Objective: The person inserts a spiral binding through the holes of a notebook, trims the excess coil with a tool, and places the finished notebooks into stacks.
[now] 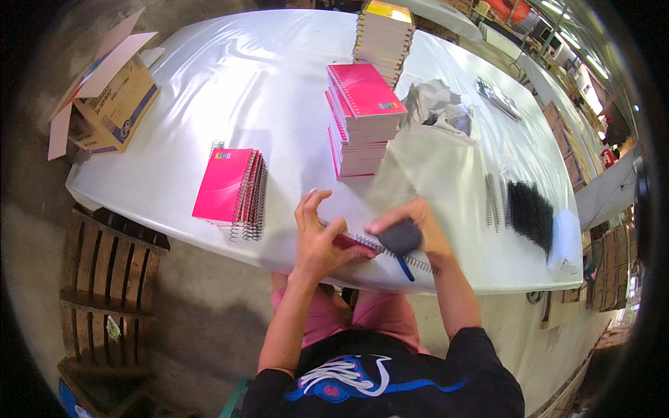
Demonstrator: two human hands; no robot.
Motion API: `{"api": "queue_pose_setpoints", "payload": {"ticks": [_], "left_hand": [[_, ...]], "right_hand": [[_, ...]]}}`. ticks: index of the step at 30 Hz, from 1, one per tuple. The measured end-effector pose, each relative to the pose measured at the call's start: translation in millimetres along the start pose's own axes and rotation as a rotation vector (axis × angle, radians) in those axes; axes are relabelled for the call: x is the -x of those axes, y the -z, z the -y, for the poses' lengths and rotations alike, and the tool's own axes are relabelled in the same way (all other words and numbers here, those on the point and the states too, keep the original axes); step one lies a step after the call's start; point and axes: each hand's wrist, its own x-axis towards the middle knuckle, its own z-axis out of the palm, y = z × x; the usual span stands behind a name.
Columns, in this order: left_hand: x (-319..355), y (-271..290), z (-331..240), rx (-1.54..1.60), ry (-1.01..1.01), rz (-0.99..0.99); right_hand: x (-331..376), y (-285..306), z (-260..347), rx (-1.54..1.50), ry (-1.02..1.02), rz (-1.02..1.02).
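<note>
At the near table edge, my left hand (319,237) pinches a thin red-edged notebook (344,241) between thumb and fingers, its index finger raised. A wire spiral (419,264) runs along the notebook's edge and sticks out past its end to the right. My right hand (418,221), partly blurred, is over the spiral with its thumb stretched toward it. Against that palm lies a rounded dark grey object (400,238), and a blue handle-like piece (405,269) points down below it; the fingers behind are hidden, and I cannot make out its kind.
Red spiral notebooks (224,185) lie stacked at left. A taller red notebook stack (366,90) stands mid-table, before a yellow-topped stack (385,35). Crumpled paper (439,104), black spirals (529,211) and an opened cardboard box (118,104) sit around the white-covered table (293,146).
</note>
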Motion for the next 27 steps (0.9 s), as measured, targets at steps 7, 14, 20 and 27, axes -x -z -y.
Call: {"api": "queue_pose_setpoints", "payload": {"ticks": [7, 14, 20, 27], "left_hand": [[2.5, -2.4, 9.2, 0.209, 0.150, 0.028], [4.0, -5.1, 25.3, 0.380, 0.364, -0.013], [4.0, -15.2, 33.7, 0.598, 0.495, -0.073], [10.4, -15.1, 37.3, 0.624, 0.502, -0.048]], "right_hand": [[-3.6, -10.4, -11.7, -0.046, -0.052, -0.106], [-12.6, -24.9, 10.2, -0.121, 0.013, -0.055], [-31.2, -31.6, 5.3, 0.103, -0.045, -0.077], [-44.7, -42.8, -0.7, -0.089, 0.119, 0.014]]}}
